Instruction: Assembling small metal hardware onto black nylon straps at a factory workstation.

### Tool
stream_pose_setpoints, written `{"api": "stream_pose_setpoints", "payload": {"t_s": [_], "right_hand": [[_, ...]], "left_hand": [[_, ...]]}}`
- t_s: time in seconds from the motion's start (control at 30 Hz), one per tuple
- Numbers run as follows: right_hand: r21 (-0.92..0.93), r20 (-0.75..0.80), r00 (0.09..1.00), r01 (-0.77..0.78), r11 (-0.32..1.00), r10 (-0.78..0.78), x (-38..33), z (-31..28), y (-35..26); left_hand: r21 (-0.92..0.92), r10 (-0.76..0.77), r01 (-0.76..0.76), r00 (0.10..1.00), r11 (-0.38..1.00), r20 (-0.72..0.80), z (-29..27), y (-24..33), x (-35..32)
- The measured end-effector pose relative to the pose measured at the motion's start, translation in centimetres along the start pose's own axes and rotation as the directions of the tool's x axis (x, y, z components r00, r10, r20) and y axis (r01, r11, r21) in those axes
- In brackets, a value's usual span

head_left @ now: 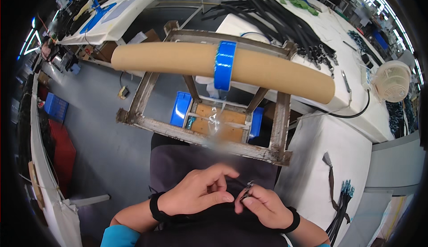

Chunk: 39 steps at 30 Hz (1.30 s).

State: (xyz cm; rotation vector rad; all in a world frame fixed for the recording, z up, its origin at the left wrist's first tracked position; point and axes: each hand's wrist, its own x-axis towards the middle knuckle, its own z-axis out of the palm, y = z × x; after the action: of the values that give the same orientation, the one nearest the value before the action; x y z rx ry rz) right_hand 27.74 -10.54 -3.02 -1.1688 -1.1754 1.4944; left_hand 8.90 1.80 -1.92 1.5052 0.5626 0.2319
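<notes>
right hand [263, 204] low in frame over the lap, thumb and fingers pinched together on a small dark metal clip [246, 190] that sticks up from the fingertips. left hand [198, 191] just beside it, fingers loosely curled and apart, gripping nothing, fingertips close to the clip but not clearly touching. black wristbands on both wrists, dark cloth [209, 229] bunched under both hands

ahead – rough metal frame [196, 135] with a long cardboard tube [178, 59] lying across its top, blue tape roll [224, 65] ringed around the tube. clear tape strand [216, 120] hanging from the roll toward the lap, blurred at the lower end. blue bins [180, 108] and a wooden board [223, 124] under the frame. white desk [334, 37] to the right carrying a heap of black straps [276, 17]; white basket [392, 81] further right

risks, as judged:
- clip small, held at the very tips – a slight slackening could drop it into the folds of cloth or down to the floor, hard to find against the dark
- loose strand could stick to fingers or cloth if brushed, fouling the grip
- tube only resting on the frame, unfixed as far as can be seen; a hard tug on the strand could roll it off
</notes>
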Motion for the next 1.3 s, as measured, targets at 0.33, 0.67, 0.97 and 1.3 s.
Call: {"api": "stream_pose_setpoints", "payload": {"t_s": [0.33,0.67,0.97,1.3], "right_hand": [[-0.032,0.242,0.927,-0.288,0.957,0.287,-1.0,-1.0,2.5],[-0.326,0.137,0.985,0.142,0.935,-0.102,3.3,2.2,-0.7],[-0.383,-0.123,0.962,0.181,0.906,-0.244,2.5,4.3,1.4],[-0.425,-0.172,0.961,0.127,0.896,-0.218,2.1,3.4,0.8]], "left_hand": [[-0.046,0.071,-0.083,0.976,0.996,-0.208,-0.3,-1.7,-3.2],[0.200,0.157,-0.127,0.977,0.972,-0.142,-0.3,-1.2,-3.2],[-0.142,-0.044,0.026,0.991,0.989,-0.125,-0.8,-2.5,-4.2],[-0.267,-0.096,0.087,0.995,0.960,-0.019,-1.5,-2.8,-3.4]]}}
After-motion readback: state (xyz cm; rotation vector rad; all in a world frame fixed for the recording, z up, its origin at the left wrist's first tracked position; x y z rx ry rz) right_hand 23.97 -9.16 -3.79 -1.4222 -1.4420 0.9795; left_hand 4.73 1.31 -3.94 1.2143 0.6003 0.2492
